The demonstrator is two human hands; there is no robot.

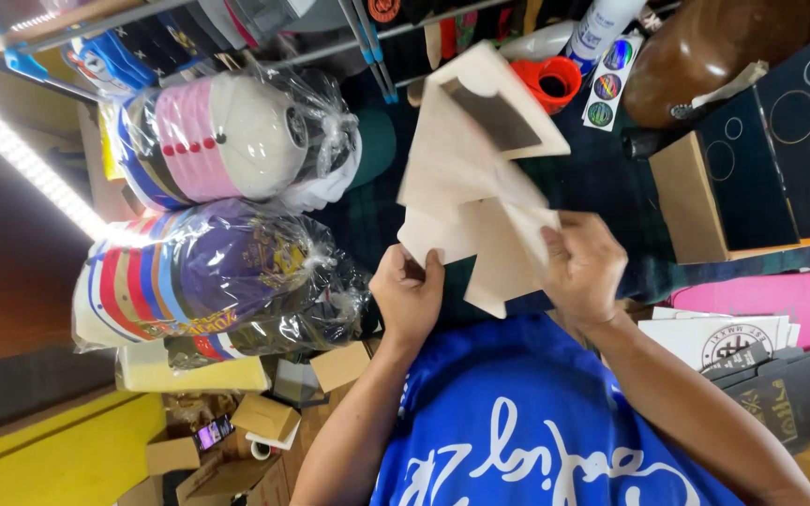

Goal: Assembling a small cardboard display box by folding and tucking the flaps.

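Centre of frame: left hand (408, 298) and right hand (583, 267), apart, each clamped on a lower edge of a flat pale cardboard box (475, 187). Left: bagged caps (227, 141).

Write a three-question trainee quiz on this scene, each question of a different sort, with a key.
1. True or false: both hands hold the cardboard blank.
2. What wraps the stacked caps? A) clear plastic B) brown paper C) netting
3. Fill in: the person's shirt is ____ with white lettering.

Key: 1 true, the left hand and right hand each grip its lower edge. 2 A. 3 blue.
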